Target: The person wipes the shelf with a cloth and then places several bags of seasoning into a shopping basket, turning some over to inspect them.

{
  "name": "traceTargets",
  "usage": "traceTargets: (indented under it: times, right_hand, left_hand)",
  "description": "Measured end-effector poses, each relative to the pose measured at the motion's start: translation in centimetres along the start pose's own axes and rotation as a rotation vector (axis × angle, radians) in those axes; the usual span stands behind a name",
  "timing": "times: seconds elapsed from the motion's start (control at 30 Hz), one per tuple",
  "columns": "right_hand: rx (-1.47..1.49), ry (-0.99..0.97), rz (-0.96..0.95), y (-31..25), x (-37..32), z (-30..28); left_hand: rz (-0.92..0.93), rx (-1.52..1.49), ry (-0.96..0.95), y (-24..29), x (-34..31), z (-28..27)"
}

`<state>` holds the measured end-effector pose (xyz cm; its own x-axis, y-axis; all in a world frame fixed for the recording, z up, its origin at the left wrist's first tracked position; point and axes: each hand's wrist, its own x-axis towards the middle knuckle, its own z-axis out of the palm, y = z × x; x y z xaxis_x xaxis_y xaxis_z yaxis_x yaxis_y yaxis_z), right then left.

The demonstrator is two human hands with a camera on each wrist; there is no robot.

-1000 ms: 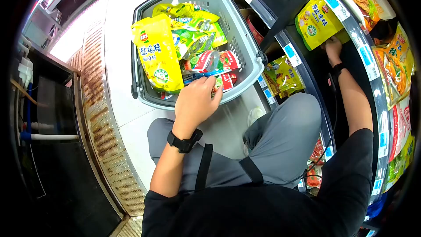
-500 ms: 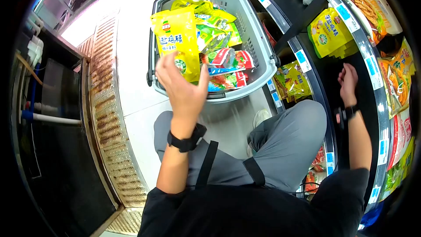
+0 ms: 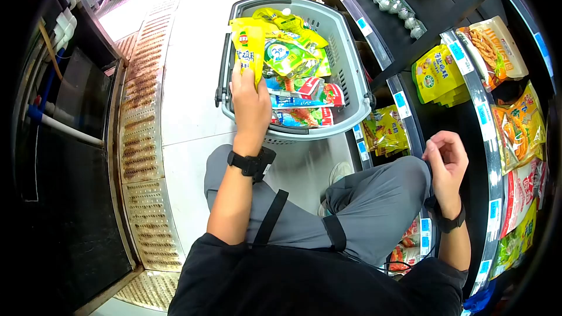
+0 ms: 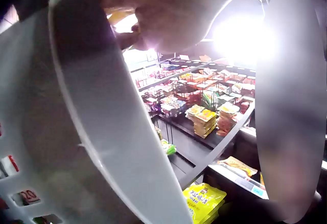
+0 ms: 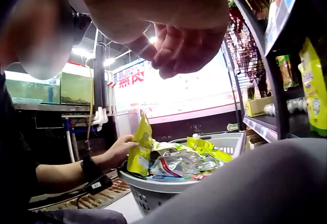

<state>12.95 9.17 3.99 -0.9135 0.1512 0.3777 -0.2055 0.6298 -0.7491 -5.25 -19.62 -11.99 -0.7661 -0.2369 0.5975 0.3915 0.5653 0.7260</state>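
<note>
My left hand [image 3: 252, 105] grips a yellow seasoning pouch [image 3: 248, 44] with Chinese lettering at the left side of a grey shopping basket [image 3: 355, 64]. In the right wrist view that pouch [image 5: 139, 155] stands upright, pinched near its edge by the left hand [image 5: 118, 151]. Other yellow and green pouches [image 3: 287, 55] and red-and-blue packets [image 3: 304, 118] fill the basket. My right hand [image 3: 448, 161] hovers beside the right knee in front of the shelf, fingers loosely curled around nothing. Matching yellow pouches [image 3: 436, 76] stand on the shelf beyond it.
Black shelving with price tags [image 3: 482, 111] runs along the right, holding snack bags [image 3: 518, 131] and more yellow packets [image 3: 386, 129]. A rusty perforated metal strip [image 3: 149, 134] and a dark cabinet [image 3: 76, 181] lie to the left. The basket sits on pale floor tiles [image 3: 190, 102].
My right hand has left the yellow pouch on the shelf and drawn back toward the knee. The left hand has lifted from the basket's front packets and taken hold of the large yellow pouch, now tilted upright.
</note>
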Motion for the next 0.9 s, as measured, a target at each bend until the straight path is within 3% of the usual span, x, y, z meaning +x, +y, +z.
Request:
traceTargets:
  times: [0.03,0.1,0.17,0.3,0.4,0.43,0.5,0.53,0.7,0.77,0.9]
  right_hand:
    - [-0.028,-0.070,-0.024,-0.5,0.0,0.1]
    - [-0.022,-0.142,0.009,-1.6,-0.2,0.5]
    - [0.114,-0.260,0.140,-2.6,-0.4,0.9]
    - [0.482,-0.533,0.381,-4.3,-0.2,2.6]
    - [0.681,-0.569,0.432,-3.9,-1.4,3.7]
    - [0.565,-0.657,0.496,-3.7,-1.5,3.1]
    - [0.372,-0.776,0.397,-4.1,-1.3,2.5]
    - [0.396,-0.757,0.279,-3.8,-1.8,2.6]
    - [0.653,-0.575,0.349,-1.6,-2.9,4.6]
    - [0.860,-0.421,0.621,-2.3,-2.4,4.7]
    - [0.968,-0.327,0.770,-2.8,-0.4,4.3]
  left_hand:
    - [0.000,-0.001,0.003,0.2,0.1,-0.4]
    - [-0.119,-0.296,-0.001,0.8,0.2,-1.3]
    - [-0.124,-0.403,0.027,3.7,-0.1,-2.1]
    - [0.396,-0.404,-0.040,10.8,-2.0,-4.1]
    - [0.485,-0.650,-0.158,14.7,-4.9,-3.9]
    - [0.485,-0.711,-0.219,15.7,-5.8,-4.1]
    - [0.502,-0.679,-0.255,16.4,-6.8,-4.4]
    - [0.519,-0.641,-0.289,16.7,-7.1,-4.5]
    - [0.473,-0.623,-0.340,17.1,-6.9,-4.1]
    - [0.426,-0.678,-0.404,16.5,-6.3,-3.9]
    - [0.441,-0.708,-0.426,15.3,-5.1,-3.6]
